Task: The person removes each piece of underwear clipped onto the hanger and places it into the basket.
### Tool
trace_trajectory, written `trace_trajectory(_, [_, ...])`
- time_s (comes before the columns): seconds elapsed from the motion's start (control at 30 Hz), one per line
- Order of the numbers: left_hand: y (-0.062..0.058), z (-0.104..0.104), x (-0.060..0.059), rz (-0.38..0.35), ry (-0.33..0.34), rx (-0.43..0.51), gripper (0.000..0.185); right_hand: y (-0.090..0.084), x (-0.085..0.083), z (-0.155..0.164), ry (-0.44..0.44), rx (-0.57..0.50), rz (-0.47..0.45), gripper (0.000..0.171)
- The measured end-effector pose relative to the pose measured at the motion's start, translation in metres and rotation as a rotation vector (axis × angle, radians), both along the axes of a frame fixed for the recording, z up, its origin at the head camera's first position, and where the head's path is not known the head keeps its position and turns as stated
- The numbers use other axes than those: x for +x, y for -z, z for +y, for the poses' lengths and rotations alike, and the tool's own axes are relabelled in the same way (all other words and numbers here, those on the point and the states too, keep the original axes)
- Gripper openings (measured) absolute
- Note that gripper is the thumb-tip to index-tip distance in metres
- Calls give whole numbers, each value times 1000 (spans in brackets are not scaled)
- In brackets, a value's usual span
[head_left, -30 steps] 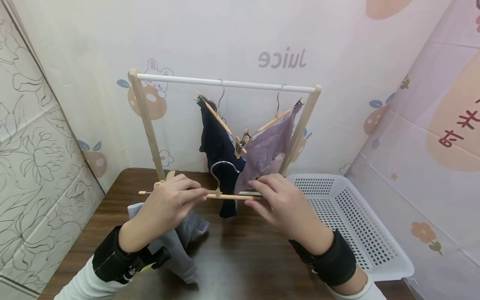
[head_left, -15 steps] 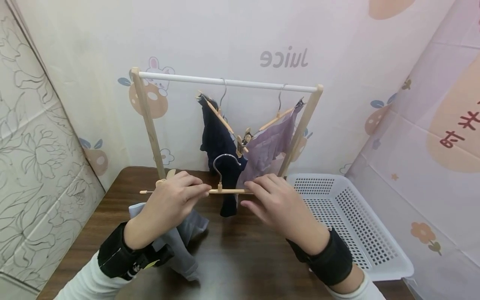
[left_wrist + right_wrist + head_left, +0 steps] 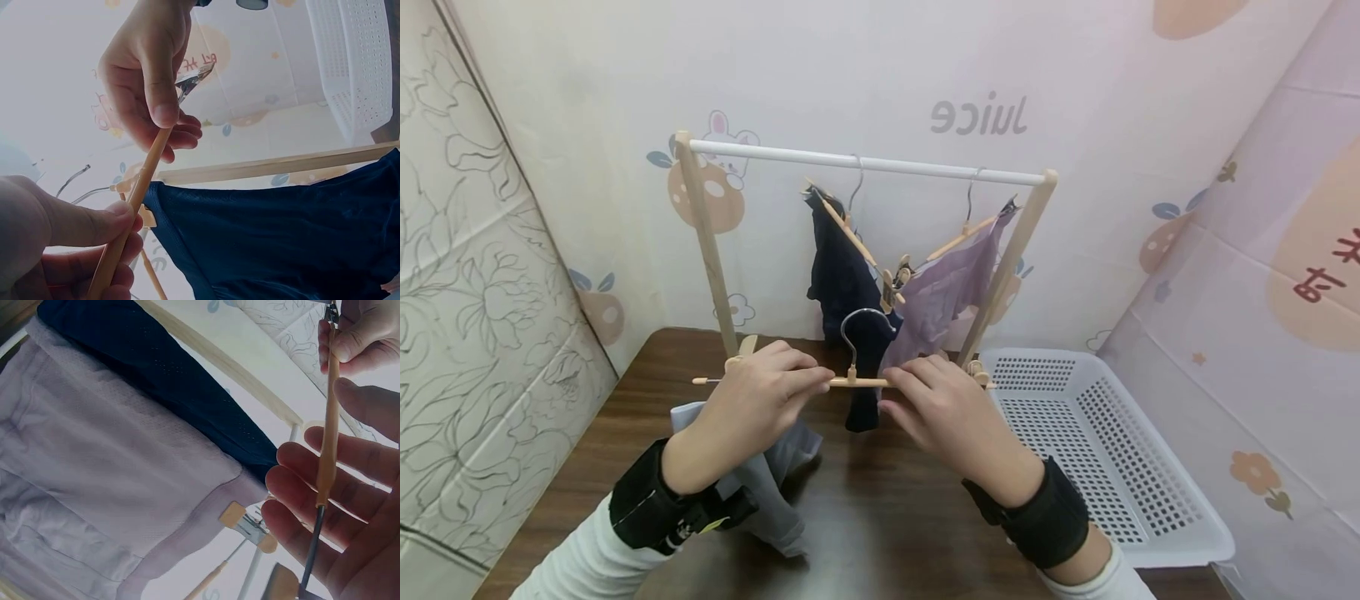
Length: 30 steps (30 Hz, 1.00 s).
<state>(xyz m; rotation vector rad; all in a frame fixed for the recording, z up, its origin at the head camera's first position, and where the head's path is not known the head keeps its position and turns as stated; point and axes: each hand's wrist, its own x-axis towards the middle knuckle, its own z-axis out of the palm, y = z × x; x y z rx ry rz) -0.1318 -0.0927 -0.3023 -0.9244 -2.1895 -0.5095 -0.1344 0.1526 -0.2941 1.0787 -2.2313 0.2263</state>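
Hanger [image 3: 850, 382], a thin wooden bar with a metal hook standing up from its middle and clips near both ends, is held level above the table [image 3: 880, 517], in front of the small clothes rack [image 3: 865, 162]. The left hand [image 3: 760, 400] pinches the bar left of the hook between thumb and curled fingers; the left wrist view shows the thumb pressed along the wood. The right hand [image 3: 936, 404] pinches the bar right of the hook, fingers curled under it and thumb on top, as the right wrist view shows. A grey cloth [image 3: 771, 492] lies on the table under the left forearm, which hides much of it; whether it is clipped to the hanger cannot be told.

Behind the hanger, a dark blue garment [image 3: 842, 283] and a lilac garment [image 3: 943, 287] hang on the rail from two tilted hangers whose low ends meet. The rail to their left, up to the left post, is bare. The held hook overlaps the blue garment in the head view, so the gap between them is hard to judge. A white perforated basket [image 3: 1105, 467] sits on the table's right side, just beside the right hand, its far corner cut off by the frame. Patterned walls close in on the left, back and right.
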Motion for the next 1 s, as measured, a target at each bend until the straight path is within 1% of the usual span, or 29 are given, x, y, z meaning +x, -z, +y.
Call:
trace_trajectory(0.13, [-1,1,0,-21,8,-12,13,4,-1,2,-23,-30,20,27])
trace_trajectory(0.3, [-2,2,3,-51,-4,-28,14,9,-3,3,-62,-79,42,18])
trace_trajectory(0.4, [-2,3,5,-39,-4,-27,14,11,-3,3,-76,-100,38,17])
trace_trajectory(0.53, [-1,4,6,-20,-2,-29,14,14,-1,5,-79,-122,25,19])
trace_trajectory(0.6, [0,5,5,-17,-4,-32,14,16,-1,5,-80,-130,16,14])
trace_trajectory(0.67, [0,5,6,-18,-4,-38,14,17,0,6,-85,-137,11,21])
trace_trajectory(0.77, [0,5,7,-22,-4,-40,13,18,0,5,-98,-139,14,19])
trace_trajectory(0.83, [0,5,7,-28,-3,-40,12,17,0,5,-107,-139,23,14])
trace_trajectory(0.9, [0,5,7,-31,-4,-36,12,16,0,5,-114,-136,29,16])
trace_trajectory(0.93, [0,5,7,-33,-2,-32,13,16,0,5,-114,-135,31,15])
trace_trajectory(1.0, [-1,5,7,-35,0,-26,14,14,0,4,-113,-132,33,22])
